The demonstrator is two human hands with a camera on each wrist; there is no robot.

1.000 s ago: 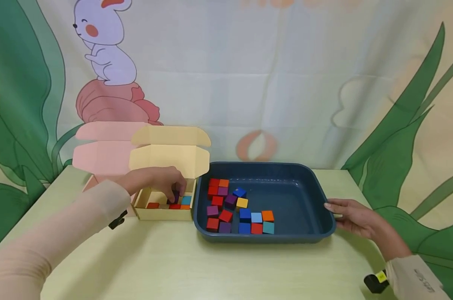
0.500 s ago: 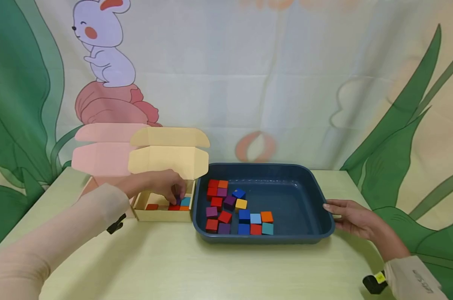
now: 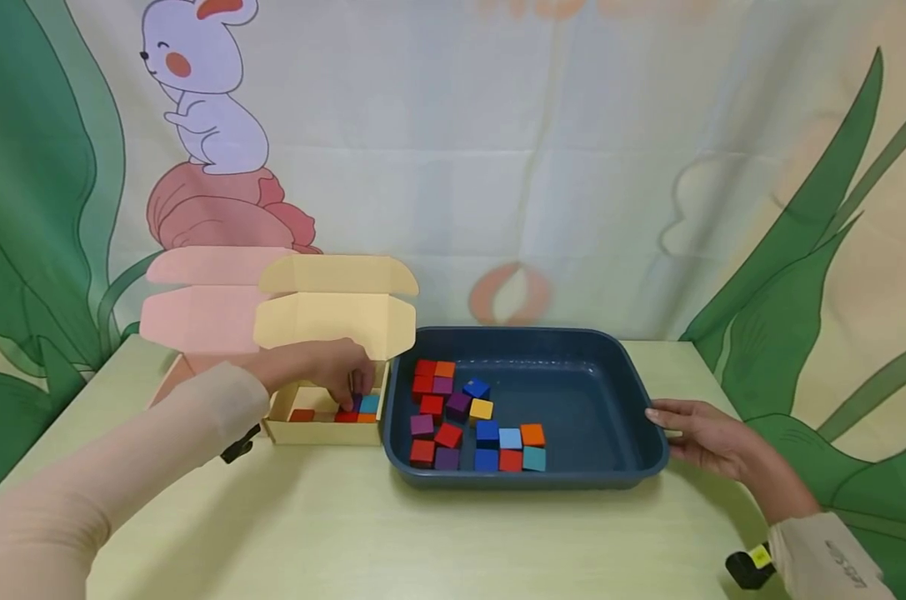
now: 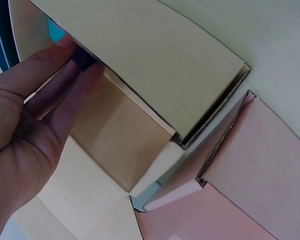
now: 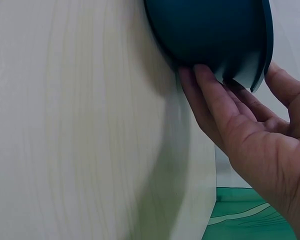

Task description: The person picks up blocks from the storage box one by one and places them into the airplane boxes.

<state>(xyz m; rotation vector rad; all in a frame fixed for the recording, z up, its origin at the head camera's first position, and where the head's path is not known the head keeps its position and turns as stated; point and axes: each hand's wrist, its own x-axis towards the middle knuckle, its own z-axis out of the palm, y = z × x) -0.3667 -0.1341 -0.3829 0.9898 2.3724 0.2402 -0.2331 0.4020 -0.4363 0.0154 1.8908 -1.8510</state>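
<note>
My left hand [image 3: 336, 372] reaches down into the open yellow cardboard box [image 3: 325, 432]. Its fingertips pinch a dark purple cube [image 4: 83, 57], largely covered by the fingers, low in the box. Beside that cube lie a light blue cube [image 3: 370, 404], an orange cube [image 3: 367, 418] and a red cube [image 3: 345, 417]. Another red cube [image 3: 302, 415] sits apart near the box's left wall. At the far side, my right hand [image 3: 703, 433] holds the dark blue tray [image 3: 528, 480] by its right end, thumb at the rim and fingers against the outer wall underneath.
Several coloured cubes are grouped in the tray's left half, among them a yellow cube [image 3: 481, 409] and a teal cube [image 3: 534, 458]. A pink cardboard box [image 3: 197, 321] stands open left of the yellow one. A printed curtain [image 3: 595, 167] hangs behind the table [image 3: 392, 542].
My left hand has brought the purple cube slightly lower and to the right, beside the light blue cube. My right hand stays at the tray, and the tray's cubes keep their arrangement.
</note>
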